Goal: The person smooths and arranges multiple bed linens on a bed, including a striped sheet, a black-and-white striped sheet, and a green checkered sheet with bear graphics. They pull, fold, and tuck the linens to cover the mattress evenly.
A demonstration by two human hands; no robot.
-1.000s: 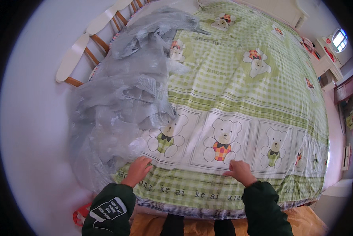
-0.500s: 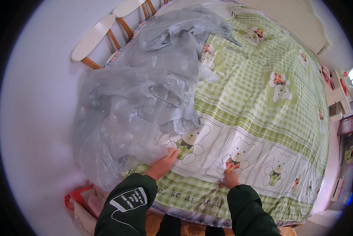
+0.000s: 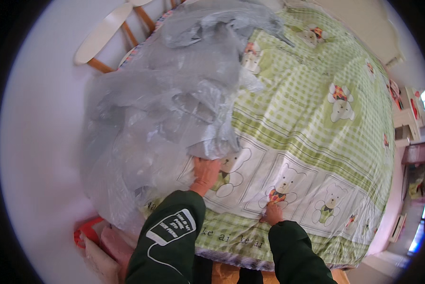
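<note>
A crumpled, see-through grey plastic sheet (image 3: 160, 99) covers the left part of a green-and-white checked bedspread (image 3: 288, 99) printed with teddy bears. My left hand (image 3: 206, 174) is at the sheet's lower right edge, its fingers closed on the plastic; the fingertips are partly hidden there. To the right, my right hand (image 3: 273, 214) rests on the bedspread just below a printed bear in a checked outfit, fingers pinched together on the fabric. Both arms wear dark green sleeves; the left one carries a white printed patch.
Beyond the bed's left edge stand white-and-wood chair backs (image 3: 103, 35) by a pale wall. Pink and red bags (image 3: 110, 246) lie at the lower left. A cream headboard (image 3: 378, 28) rises at the far right, with a small cabinet (image 3: 406, 120) beside it.
My left hand has moved up from the bear panel to the plastic's edge. My right hand stays at nearly the same spot on the bedspread. The view has shifted slightly.
</note>
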